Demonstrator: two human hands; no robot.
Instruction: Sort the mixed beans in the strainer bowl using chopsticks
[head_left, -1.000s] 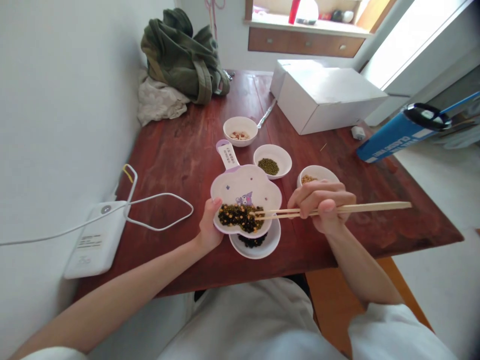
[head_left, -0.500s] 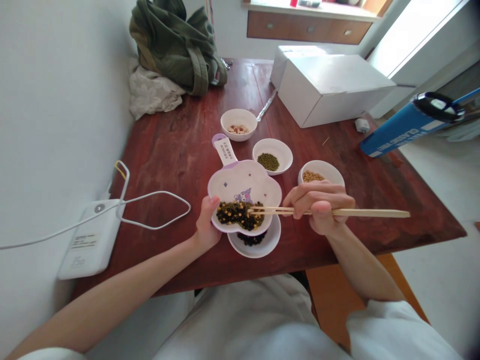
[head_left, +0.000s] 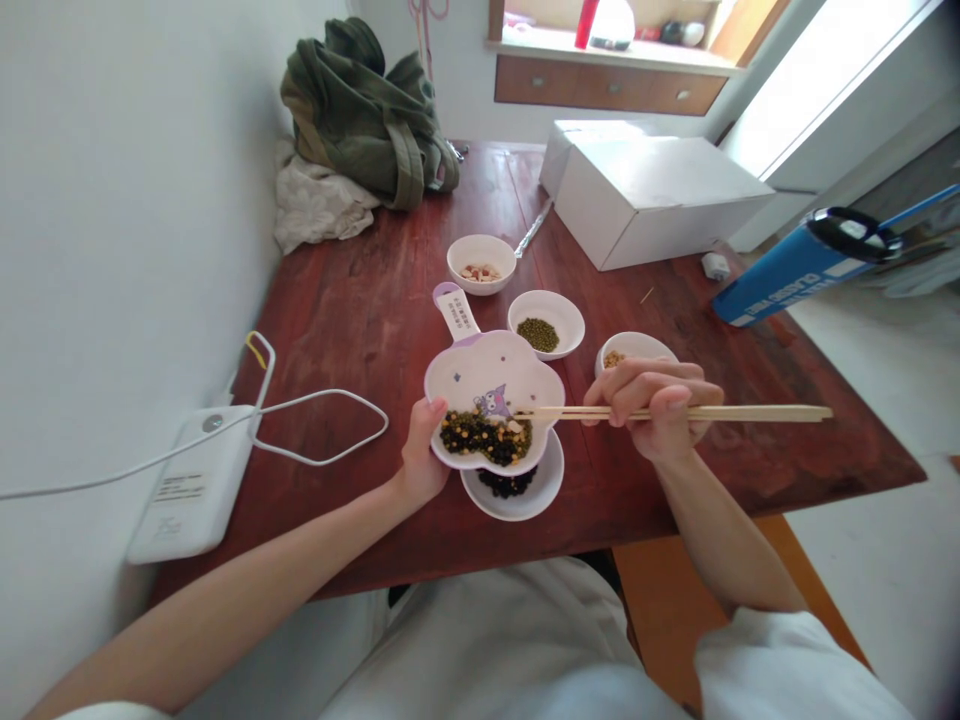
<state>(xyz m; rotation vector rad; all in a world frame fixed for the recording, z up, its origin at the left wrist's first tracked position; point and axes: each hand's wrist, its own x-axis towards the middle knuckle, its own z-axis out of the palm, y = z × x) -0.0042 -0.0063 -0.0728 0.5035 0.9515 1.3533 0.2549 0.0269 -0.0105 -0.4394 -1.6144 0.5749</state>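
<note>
My left hand (head_left: 421,458) grips the near-left rim of a flower-shaped plate (head_left: 480,375) with a purple handle. The plate holds a heap of mixed dark and yellow beans (head_left: 484,437) and is tilted over a small white dish (head_left: 525,492) containing black beans. My right hand (head_left: 660,405) is closed on a pair of wooden chopsticks (head_left: 750,412). Their tips rest at the upper right edge of the bean heap. Three more small white dishes stand behind: one with green beans (head_left: 545,322), one with yellow beans (head_left: 634,350), one with pale beans (head_left: 481,262).
A white device (head_left: 191,480) with a looped cable lies at the table's left edge by the wall. A green bag (head_left: 360,110) and white cloth sit at the far left corner. A white box (head_left: 652,195) stands far right, with a blue tube (head_left: 802,265) beyond the right edge.
The chopstick tips have lifted out of the bean heap and drawn slightly right. The plate stays held over the dish.
</note>
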